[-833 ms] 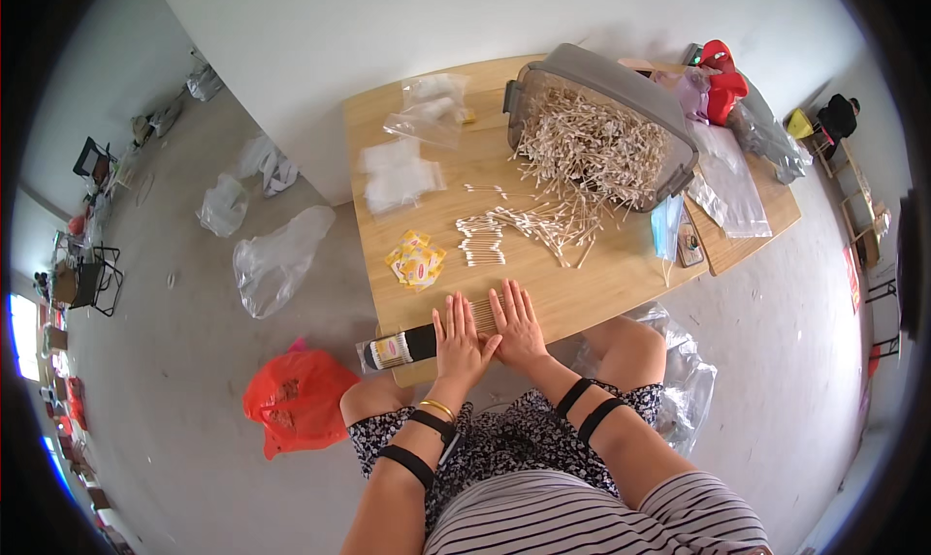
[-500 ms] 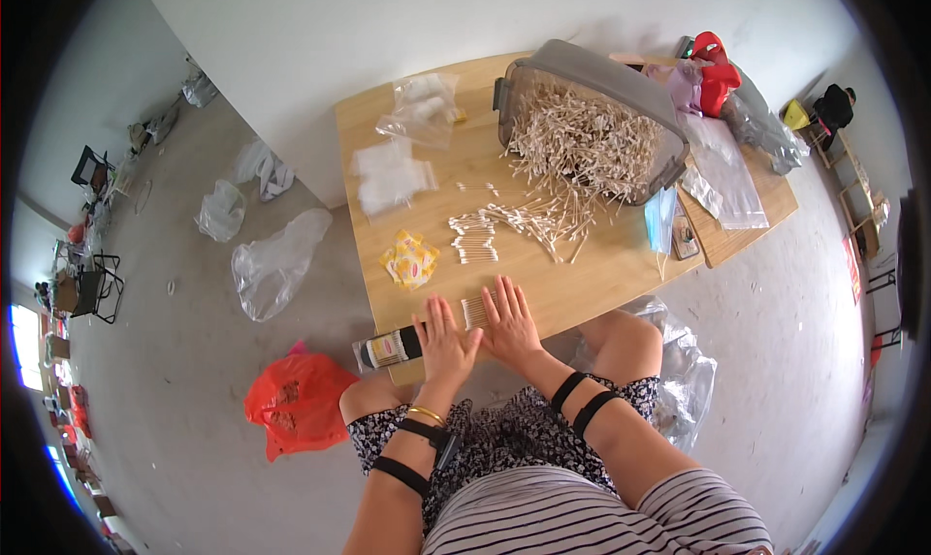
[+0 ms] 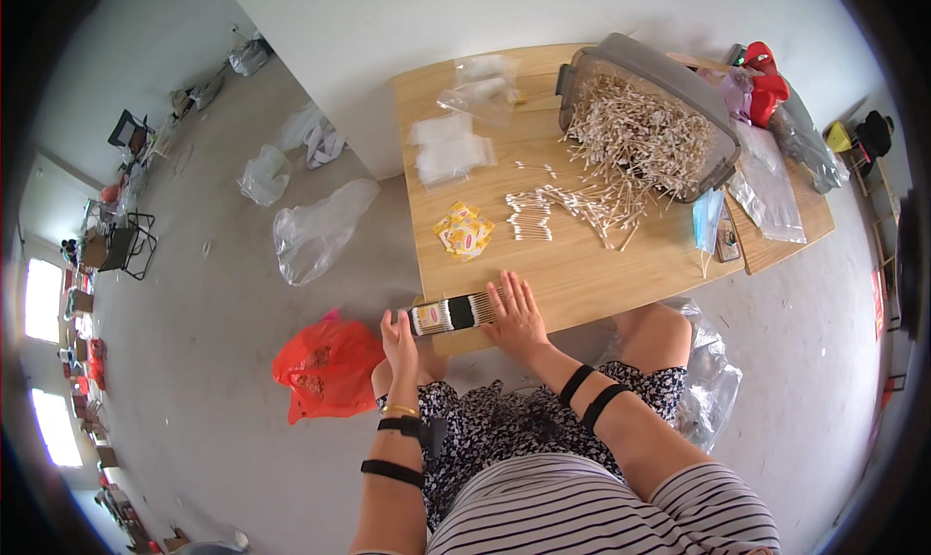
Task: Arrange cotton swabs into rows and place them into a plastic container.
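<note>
A clear pack of cotton swabs (image 3: 433, 317) with a yellow and white label lies along the table's near edge, a black band (image 3: 461, 312) beside it. More swabs emerge in a flat row (image 3: 483, 308) from the band's right side. My right hand (image 3: 518, 320) lies over the right end of that row, fingers stretched out. At the pack's left end, my left hand (image 3: 399, 342) stands with its fingers extended, touching or very near it. Farther back are small yellow-and-white cards (image 3: 464, 231) and a neat stack of swabs (image 3: 529, 216) beside a loose spread (image 3: 606, 211).
A tipped grey bin (image 3: 648, 56) spills many swabs onto the table (image 3: 572, 274). Clear bags (image 3: 451, 150) lie at the back left. A blue mask (image 3: 707, 221) and a phone (image 3: 727, 240) sit at the right. A red bag (image 3: 325, 366) rests on the floor.
My left hand has moved left from over the black band to the pack's left end. My right hand stays over the swab row. The pack now sits closer to that row; the view has shifted.
</note>
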Motion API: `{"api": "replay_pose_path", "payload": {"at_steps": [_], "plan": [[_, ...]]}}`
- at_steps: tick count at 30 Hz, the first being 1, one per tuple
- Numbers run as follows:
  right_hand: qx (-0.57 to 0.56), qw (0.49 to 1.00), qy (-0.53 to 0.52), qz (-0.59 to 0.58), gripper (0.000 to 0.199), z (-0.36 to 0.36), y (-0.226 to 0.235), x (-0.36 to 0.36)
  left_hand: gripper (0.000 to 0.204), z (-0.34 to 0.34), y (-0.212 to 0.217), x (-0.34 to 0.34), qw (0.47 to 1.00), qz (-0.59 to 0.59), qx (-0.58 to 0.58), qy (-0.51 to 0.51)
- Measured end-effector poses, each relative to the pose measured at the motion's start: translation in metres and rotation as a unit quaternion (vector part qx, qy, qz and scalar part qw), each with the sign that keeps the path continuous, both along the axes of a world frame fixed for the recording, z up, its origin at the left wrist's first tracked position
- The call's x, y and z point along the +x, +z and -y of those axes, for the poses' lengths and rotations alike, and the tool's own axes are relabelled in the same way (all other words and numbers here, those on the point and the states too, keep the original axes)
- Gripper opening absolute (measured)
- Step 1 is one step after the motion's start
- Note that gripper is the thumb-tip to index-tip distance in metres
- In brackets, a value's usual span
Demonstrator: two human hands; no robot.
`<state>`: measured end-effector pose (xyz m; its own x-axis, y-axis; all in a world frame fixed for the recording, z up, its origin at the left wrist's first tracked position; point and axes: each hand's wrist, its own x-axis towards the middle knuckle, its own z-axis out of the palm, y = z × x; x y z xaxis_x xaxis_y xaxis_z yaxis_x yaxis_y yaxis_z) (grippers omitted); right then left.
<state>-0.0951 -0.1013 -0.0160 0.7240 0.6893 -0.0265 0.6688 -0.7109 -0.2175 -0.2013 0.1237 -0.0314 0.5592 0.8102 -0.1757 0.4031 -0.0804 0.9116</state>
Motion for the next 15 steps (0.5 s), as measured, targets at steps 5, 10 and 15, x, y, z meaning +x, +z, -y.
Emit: {"api": "replay_pose_path", "payload": {"at_steps": [5,10,15], "plan": [[0.036,0.999,0.015,0.017,0.079,-0.031,-0.001,-0.015,0.062,-0.012,-0.013,0.02,0.994,-0.102,0.042,-0.002],[0.052,0.998,0.01,0.018,0.078,-0.034,0.0,-0.016,0.064,-0.006,-0.02,0.029,0.988,-0.12,0.098,-0.018],[-0.002,1.0,-0.002,0.029,0.082,-0.035,0.007,-0.02,0.057,0.001,-0.03,0.031,0.996,0.043,-0.072,0.007]]}}
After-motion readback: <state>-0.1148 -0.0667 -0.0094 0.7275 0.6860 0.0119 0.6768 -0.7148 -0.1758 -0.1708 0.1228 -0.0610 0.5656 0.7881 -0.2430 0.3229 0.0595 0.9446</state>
